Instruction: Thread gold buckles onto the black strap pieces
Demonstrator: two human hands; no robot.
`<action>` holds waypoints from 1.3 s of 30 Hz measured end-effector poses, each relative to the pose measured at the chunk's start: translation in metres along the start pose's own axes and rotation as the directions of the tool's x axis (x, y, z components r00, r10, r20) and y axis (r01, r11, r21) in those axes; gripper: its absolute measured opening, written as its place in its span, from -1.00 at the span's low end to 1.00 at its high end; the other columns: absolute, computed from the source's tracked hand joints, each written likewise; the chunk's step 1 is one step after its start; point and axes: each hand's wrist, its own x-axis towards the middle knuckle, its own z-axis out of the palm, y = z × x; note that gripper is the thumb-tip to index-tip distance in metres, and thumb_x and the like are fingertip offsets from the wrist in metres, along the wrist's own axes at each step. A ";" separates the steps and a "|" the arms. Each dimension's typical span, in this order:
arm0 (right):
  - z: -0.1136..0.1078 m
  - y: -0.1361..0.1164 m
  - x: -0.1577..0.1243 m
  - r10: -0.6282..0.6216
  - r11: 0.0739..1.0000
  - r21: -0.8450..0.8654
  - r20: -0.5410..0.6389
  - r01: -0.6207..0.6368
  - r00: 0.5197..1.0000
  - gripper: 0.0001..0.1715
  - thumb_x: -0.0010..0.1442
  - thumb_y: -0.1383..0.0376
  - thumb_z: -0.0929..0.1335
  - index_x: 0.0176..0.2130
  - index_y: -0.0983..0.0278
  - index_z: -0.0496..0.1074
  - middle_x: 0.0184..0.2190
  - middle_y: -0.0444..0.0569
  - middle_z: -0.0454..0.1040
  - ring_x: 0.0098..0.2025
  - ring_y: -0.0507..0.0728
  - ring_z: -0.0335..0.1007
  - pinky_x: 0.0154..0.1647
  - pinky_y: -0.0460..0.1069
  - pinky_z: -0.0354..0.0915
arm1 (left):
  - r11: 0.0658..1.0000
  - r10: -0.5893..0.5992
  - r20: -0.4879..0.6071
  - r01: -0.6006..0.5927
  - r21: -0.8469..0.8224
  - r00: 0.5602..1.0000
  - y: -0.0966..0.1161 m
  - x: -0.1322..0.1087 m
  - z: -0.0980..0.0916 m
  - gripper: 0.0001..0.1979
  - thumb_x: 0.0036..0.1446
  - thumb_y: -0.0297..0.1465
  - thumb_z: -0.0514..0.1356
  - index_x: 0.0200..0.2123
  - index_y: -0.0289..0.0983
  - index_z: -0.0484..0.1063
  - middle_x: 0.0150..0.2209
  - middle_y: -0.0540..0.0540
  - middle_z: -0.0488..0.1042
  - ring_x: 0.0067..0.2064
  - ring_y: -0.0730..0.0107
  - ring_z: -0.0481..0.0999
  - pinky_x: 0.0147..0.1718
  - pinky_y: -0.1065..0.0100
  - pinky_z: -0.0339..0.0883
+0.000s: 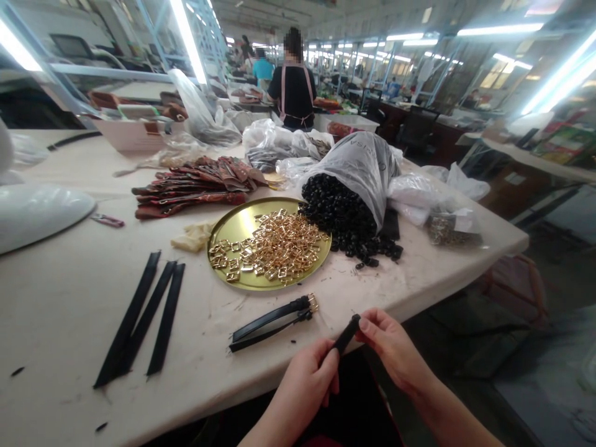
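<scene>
Between my hands, just off the table's front edge, is a black strap (345, 336). My left hand (313, 371) is closed round its lower part, and the fingers of my right hand (384, 341) pinch its upper end. Whether a small piece is at that end is hidden by the fingertips. Nearby on the table lies a folded black strap with a gold buckle (272, 323). Behind it, a round gold tray (242, 217) bears a heap of gold buckles (284, 245). Small black pieces (335, 211) spill from a plastic bag (356, 167) beside the tray.
Several black strips (139, 320) lie at the left of the table (205, 397). Further back are a stack of reddish-brown pieces (200, 183), red-handled snips (108, 220) and clear plastic bags (279, 143). A bag of metal parts (449, 230) sits on the right. A person (295, 87) stands beyond the table.
</scene>
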 end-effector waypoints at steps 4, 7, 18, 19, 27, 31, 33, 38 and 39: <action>-0.009 -0.001 -0.011 -0.130 0.908 -0.387 0.100 0.159 0.986 -0.84 0.02 0.21 0.40 -0.41 0.25 0.41 -0.48 -0.13 0.43 -0.42 0.05 0.31 -0.37 -0.06 0.21 | 0.977 -0.013 0.020 0.009 0.213 1.000 0.012 -0.013 -0.007 -0.76 0.06 -0.28 -0.01 -0.48 -0.26 0.37 -0.71 0.10 0.31 -0.71 0.54 0.23 -0.73 0.53 -0.01; -0.016 -0.004 -0.022 -0.231 0.820 -0.502 0.150 0.275 0.961 -0.87 0.01 0.24 0.40 -0.38 0.23 0.42 -0.44 -0.11 0.44 -0.37 0.09 0.34 -0.31 -0.03 0.22 | 0.945 0.020 0.030 -0.029 0.326 0.999 0.022 -0.026 -0.007 -0.76 0.03 -0.33 0.00 -0.54 -0.27 0.38 -0.70 0.08 0.33 -0.67 0.52 0.25 -0.69 0.51 -0.01; -0.022 -0.012 -0.062 -0.189 0.930 -0.261 0.259 0.257 0.947 -0.80 -0.05 0.24 0.43 -0.34 0.23 0.51 -0.44 -0.10 0.47 -0.37 0.08 0.35 -0.35 -0.06 0.25 | 0.864 0.160 -0.020 -0.131 0.486 0.987 0.041 -0.066 0.018 -0.76 0.04 -0.35 0.00 -0.46 -0.27 0.45 -0.57 0.02 0.41 -0.52 0.41 0.34 -0.57 0.47 0.04; -0.021 -0.011 -0.063 -0.159 0.961 -0.184 0.245 0.206 0.957 -0.79 -0.06 0.24 0.44 -0.32 0.22 0.49 -0.48 -0.12 0.46 -0.42 0.05 0.33 -0.40 -0.08 0.24 | 0.857 0.200 -0.051 -0.149 0.493 0.979 0.041 -0.066 0.022 -0.76 0.05 -0.35 0.00 -0.45 -0.26 0.45 -0.53 0.01 0.44 -0.47 0.39 0.36 -0.53 0.46 0.08; -0.014 0.015 -0.059 -0.026 0.944 0.327 0.224 -0.050 0.974 -0.75 -0.14 0.31 0.49 -0.37 0.25 0.46 -0.53 -0.19 0.42 -0.52 -0.06 0.27 -0.47 -0.16 0.18 | 0.885 0.306 -0.149 -0.224 0.408 0.940 0.026 -0.050 0.042 -0.81 0.08 -0.32 0.03 -0.35 -0.25 0.40 -0.42 -0.05 0.49 -0.35 0.30 0.42 -0.39 0.43 0.16; -0.003 0.029 -0.052 -0.040 0.951 0.306 0.230 -0.034 0.972 -0.73 -0.11 0.28 0.48 -0.33 0.25 0.46 -0.55 -0.16 0.43 -0.48 0.00 0.31 -0.42 -0.11 0.21 | 0.944 0.240 -0.224 -0.173 0.281 0.945 0.022 -0.044 0.046 -0.65 0.11 -0.30 0.02 -0.03 -0.26 0.27 -0.48 -0.06 0.49 -0.40 0.25 0.44 -0.34 0.36 0.20; 0.005 0.029 -0.049 -0.052 0.967 0.254 0.217 -0.005 0.975 -0.71 -0.10 0.24 0.47 -0.30 0.25 0.45 -0.51 -0.15 0.45 -0.45 0.04 0.35 -0.38 -0.07 0.23 | 0.963 0.200 -0.231 -0.148 0.224 0.952 0.022 -0.041 0.044 -0.52 0.11 -0.24 0.02 0.10 -0.28 0.15 -0.48 -0.08 0.50 -0.38 0.22 0.45 -0.31 0.32 0.22; 0.024 0.018 -0.030 -0.180 0.983 0.008 0.267 0.185 0.947 -0.63 -0.01 0.19 0.41 -0.16 0.22 0.40 -0.36 -0.08 0.48 -0.26 0.14 0.37 -0.21 0.01 0.26 | 0.956 0.285 -0.253 -0.258 0.137 0.924 0.022 -0.026 0.020 -0.72 0.07 -0.23 0.08 -0.22 -0.27 0.41 -0.26 -0.14 0.49 -0.17 0.23 0.41 -0.18 0.35 0.20; 0.025 0.015 -0.021 -0.192 0.977 -0.036 0.296 0.212 0.936 -0.59 0.00 0.19 0.40 -0.11 0.22 0.37 -0.37 -0.08 0.47 -0.29 0.13 0.37 -0.24 0.01 0.26 | 0.961 0.276 -0.276 -0.256 0.108 0.921 0.021 -0.022 0.012 -0.74 0.07 -0.21 0.08 -0.33 -0.28 0.41 -0.37 -0.10 0.48 -0.29 0.28 0.42 -0.29 0.38 0.23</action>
